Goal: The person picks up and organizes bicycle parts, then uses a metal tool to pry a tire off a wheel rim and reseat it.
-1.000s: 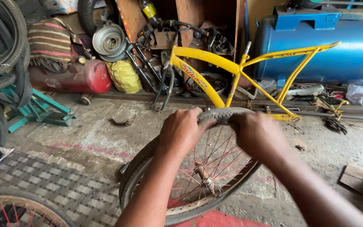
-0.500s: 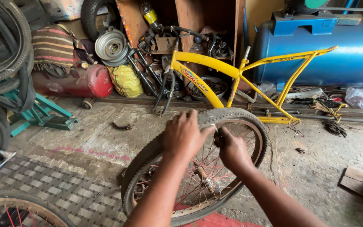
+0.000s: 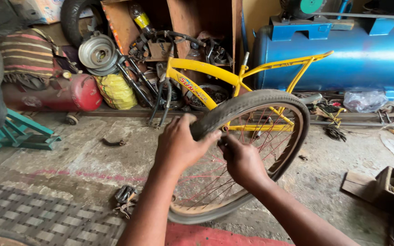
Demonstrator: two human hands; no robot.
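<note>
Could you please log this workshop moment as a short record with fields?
Left hand: grips the tyre at the wheel's upper left
Right hand: at the rim just inside the tyre
Wheel: upright, red spokes
Behind: yellow bicycle frame, blue tank
Left side: red cylinder
Floor: pedal near the wheel

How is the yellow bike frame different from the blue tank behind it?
The frame is thin yellow tubing you can see through; the tank is a solid blue cylinder. The frame stands upright and tilted; the tank lies on its side. The tank is far bulkier. Both sit at the back wall, beyond the wheel the hands hold.
</note>
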